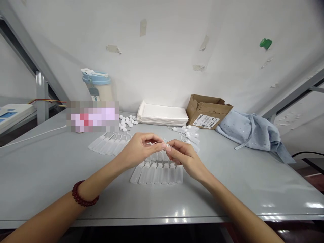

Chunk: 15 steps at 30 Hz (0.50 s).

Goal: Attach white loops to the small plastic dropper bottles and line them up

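Observation:
My left hand (138,149) and my right hand (182,156) meet above the grey table (50,168), fingers pinched together on a small white cap with a thin tether (159,144). Directly under them lies a row of several small translucent squeeze bottles (157,172), laid side by side. A second row of the same bottles (109,143) lies further left. More bottles (188,133) lie in a loose heap behind my right hand. A scatter of small white caps (127,121) sits behind the left row. A dark red bead bracelet (82,195) is on my left wrist.
A stack of white foam trays (162,114) stands at the back by the wall. An open cardboard box (208,110) is to its right, then a crumpled light-blue cloth (253,133). A blue-lidded drinking bottle (97,86) stands back left. A white cable (32,135) runs along the left.

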Each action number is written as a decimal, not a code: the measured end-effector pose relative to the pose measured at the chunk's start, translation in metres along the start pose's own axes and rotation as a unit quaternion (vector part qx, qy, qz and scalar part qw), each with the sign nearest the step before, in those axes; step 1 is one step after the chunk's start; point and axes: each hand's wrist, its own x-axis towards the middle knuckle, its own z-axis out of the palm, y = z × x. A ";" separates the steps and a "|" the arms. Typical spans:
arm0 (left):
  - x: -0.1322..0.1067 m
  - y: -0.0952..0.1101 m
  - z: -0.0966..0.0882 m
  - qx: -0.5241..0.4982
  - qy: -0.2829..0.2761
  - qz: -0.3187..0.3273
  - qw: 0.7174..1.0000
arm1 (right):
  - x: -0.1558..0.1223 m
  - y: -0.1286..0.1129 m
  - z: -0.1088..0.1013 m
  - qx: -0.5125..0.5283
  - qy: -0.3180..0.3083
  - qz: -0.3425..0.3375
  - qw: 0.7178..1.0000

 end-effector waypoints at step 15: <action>-0.003 -0.011 0.005 0.147 -0.038 0.140 0.978 | 0.006 0.002 -0.005 0.102 -0.043 0.114 0.987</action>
